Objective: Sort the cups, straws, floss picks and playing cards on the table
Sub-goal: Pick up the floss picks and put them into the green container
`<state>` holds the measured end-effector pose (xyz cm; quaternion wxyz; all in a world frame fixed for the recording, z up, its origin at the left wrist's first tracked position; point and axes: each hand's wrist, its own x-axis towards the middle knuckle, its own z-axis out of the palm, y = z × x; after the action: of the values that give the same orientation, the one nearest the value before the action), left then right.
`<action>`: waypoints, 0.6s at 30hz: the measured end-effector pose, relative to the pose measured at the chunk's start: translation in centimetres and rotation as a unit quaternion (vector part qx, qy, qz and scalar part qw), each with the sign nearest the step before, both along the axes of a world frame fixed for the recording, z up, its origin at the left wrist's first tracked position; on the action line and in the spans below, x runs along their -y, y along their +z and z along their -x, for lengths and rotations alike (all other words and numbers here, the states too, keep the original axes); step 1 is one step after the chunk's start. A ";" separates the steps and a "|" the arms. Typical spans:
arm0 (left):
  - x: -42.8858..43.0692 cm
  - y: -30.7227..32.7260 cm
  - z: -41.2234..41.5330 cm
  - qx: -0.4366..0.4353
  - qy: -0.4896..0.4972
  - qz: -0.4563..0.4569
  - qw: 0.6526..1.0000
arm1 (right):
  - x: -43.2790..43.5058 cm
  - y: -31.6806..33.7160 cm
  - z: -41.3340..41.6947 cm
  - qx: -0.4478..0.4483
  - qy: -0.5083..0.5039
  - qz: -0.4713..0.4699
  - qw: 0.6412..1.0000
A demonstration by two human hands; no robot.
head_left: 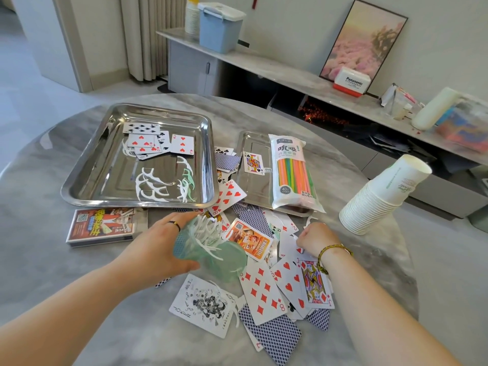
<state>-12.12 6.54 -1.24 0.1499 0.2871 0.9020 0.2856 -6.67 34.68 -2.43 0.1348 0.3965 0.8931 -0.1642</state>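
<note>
The floss picks [204,229] being gathered sit as a white bundle in a translucent green container [211,253], just in front of the near rim of the big steel tray [79,182]. The left hand [158,247] grips the container from the side, fingers [175,224] wrapped over it. It is tipped so that its mouth and the picks' long axes point away from the person, towards the tray, where more picks [153,184] already lie beside a few cards [148,143]. The right hand [317,237] is well to the right of the tray's near corner, knuckles up and fingers curled down onto the scattered playing cards [264,289]. I cannot tell whether it pinches anything. A loose white pick [310,220] lies just beyond it, on the tray side. My guess is that loose picks are being collected, so the right hand is much the nearer to that one, and must then cross left to the container. A card box [103,225] lies against the tray's near-left rim. To the tray's right is a smaller tray [250,143] bearing a straw packet [290,173], and further right a leaning stack of cups [377,200], all on the grey bench [52,262].
</note>
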 end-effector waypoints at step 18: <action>0.1 0.5 -0.2 0.024 0.006 -0.032 0.999 | 9.6 7.6 -1.0 -0.324 0.171 0.248 0.897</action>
<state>-11.96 6.41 -0.72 0.1602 0.2793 0.8904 0.3217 -5.71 25.09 5.19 -0.0417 0.1167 0.8717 -0.4742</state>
